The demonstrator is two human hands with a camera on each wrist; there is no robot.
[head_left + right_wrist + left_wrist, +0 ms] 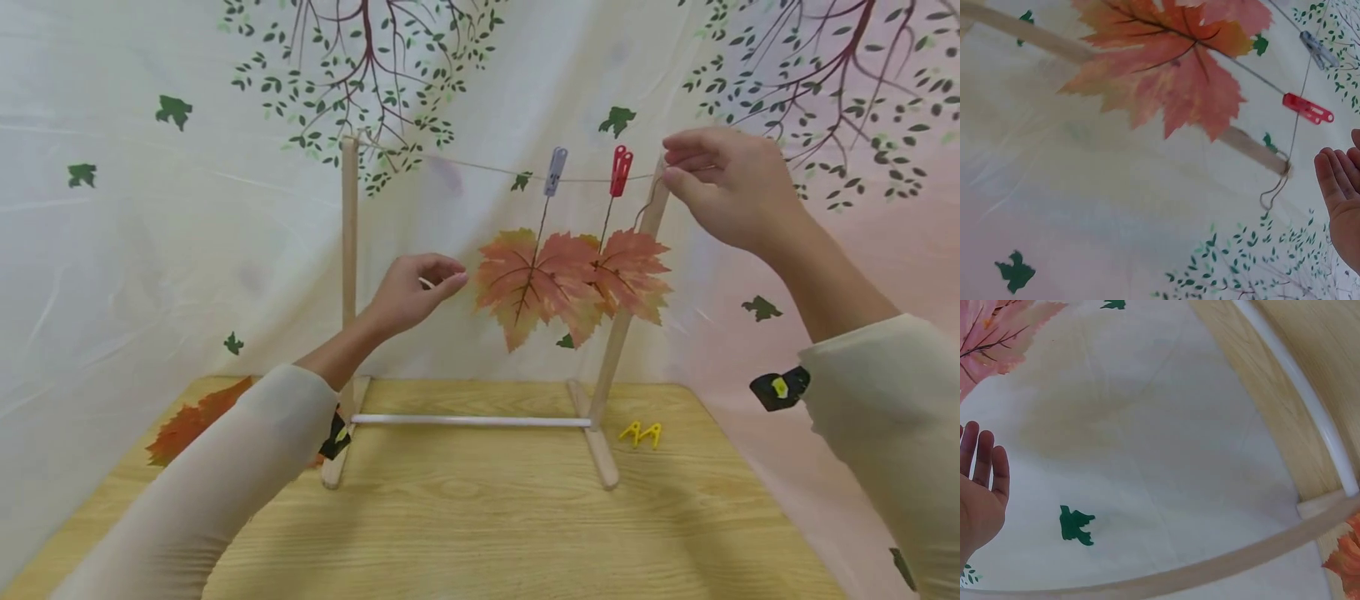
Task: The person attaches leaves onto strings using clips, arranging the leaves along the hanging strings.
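Observation:
Two orange-red maple leaves hang from a string [480,166] tied between two wooden posts. A grey-blue clothespin [555,172] clips the stem of the left leaf [517,279], and a red clothespin [620,172] clips that of the right leaf [637,271]. My left hand [412,292] hovers just left of the leaves, fingers loosely bent and holding nothing. Up by the top of the right post [652,204] is my right hand [738,187], also without anything in it; in the right wrist view its fingers [1330,178] are fairly straight, beside the string's knotted end.
Two yellow clothespins [641,433] lie on the wooden table [465,517], right of the stand's foot. More orange leaves [198,421] lie at the left, partly behind my left sleeve. A white bar [472,421] joins the posts low down. Behind hangs a printed cloth [247,200].

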